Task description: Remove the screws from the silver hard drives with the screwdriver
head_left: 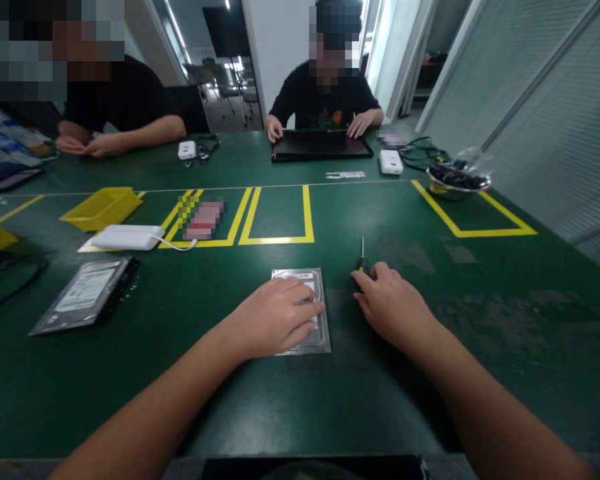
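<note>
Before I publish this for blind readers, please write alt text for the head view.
A person's left hand rests on a hard drive on a green table; the right hand holds a screwdriver. Across the table, a co-worker touches a black panel.

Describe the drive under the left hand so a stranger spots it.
On the green table, find the central yellow-tape outline. Nearer the wearer lies a silver rectangular metal hard drive. Unlike the slanted silver white-labelled drive at left, it has the left hand on it.
</note>
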`<move>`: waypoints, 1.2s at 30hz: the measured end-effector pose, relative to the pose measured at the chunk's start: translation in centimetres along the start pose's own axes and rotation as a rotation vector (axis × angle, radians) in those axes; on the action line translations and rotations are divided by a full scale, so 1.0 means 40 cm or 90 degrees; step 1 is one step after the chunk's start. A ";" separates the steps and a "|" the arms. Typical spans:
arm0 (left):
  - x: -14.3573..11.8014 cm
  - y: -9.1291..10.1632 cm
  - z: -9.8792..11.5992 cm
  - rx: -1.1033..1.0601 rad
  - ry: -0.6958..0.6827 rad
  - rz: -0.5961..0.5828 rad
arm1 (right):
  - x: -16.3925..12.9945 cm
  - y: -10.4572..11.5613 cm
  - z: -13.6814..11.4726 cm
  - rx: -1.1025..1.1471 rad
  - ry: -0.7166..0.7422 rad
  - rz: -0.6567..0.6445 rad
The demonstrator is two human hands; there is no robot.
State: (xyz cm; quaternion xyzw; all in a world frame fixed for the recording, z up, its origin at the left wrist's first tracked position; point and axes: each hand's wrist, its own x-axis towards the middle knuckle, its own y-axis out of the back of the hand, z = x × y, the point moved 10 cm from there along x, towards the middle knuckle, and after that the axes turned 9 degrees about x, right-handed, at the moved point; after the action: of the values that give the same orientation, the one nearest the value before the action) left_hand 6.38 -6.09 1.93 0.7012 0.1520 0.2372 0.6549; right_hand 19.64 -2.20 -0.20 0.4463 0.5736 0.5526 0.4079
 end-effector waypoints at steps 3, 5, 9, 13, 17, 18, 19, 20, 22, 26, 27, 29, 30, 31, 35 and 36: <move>0.003 0.000 0.002 0.006 0.001 -0.002 | 0.001 -0.008 0.002 -0.007 -0.006 -0.010; 0.004 0.000 0.004 0.009 0.002 -0.003 | 0.003 -0.011 0.004 -0.008 -0.009 -0.014; 0.006 0.001 0.004 0.015 0.008 0.001 | 0.005 -0.010 0.003 -0.001 -0.009 -0.007; 0.006 0.004 0.003 0.010 0.012 0.012 | 0.007 -0.004 0.001 0.018 0.000 0.020; 0.002 0.003 0.002 -0.005 0.009 0.017 | 0.008 0.017 0.000 0.050 0.013 0.077; 0.001 0.002 0.000 -0.011 0.009 0.018 | 0.008 0.026 0.001 0.060 0.015 0.096; 0.000 0.003 -0.001 -0.018 0.009 0.020 | 0.008 0.036 0.002 0.070 0.017 0.117; -0.001 0.003 -0.002 -0.025 0.009 0.022 | 0.007 0.047 0.004 0.082 0.018 0.139; -0.003 0.004 -0.004 -0.040 0.008 0.030 | 0.006 0.070 0.008 0.105 0.022 0.178; -0.007 0.003 -0.006 -0.056 0.009 0.037 | -0.019 0.144 0.008 0.248 0.076 0.310; -0.008 0.002 -0.007 -0.057 0.011 0.036 | -0.032 0.167 0.011 0.306 0.095 0.353; -0.008 -0.001 -0.009 -0.057 0.015 0.034 | -0.055 0.203 0.023 0.414 0.112 0.415; -0.008 -0.002 -0.009 -0.057 0.015 0.034 | -0.061 0.211 0.031 0.459 0.105 0.424; -0.008 -0.004 -0.009 -0.056 0.016 0.033 | -0.063 0.213 0.042 0.512 0.088 0.423; -0.007 -0.004 -0.008 -0.048 0.013 0.038 | -0.056 0.186 0.083 0.766 0.002 0.391; -0.007 -0.003 -0.008 -0.044 0.013 0.040 | -0.053 0.179 0.085 0.805 -0.008 0.382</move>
State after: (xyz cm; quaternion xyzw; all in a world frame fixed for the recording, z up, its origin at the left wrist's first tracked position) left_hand 5.99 -5.96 1.77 0.6801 0.1281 0.2697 0.6695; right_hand 23.94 -3.40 6.68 0.7402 0.6348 0.1995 -0.0969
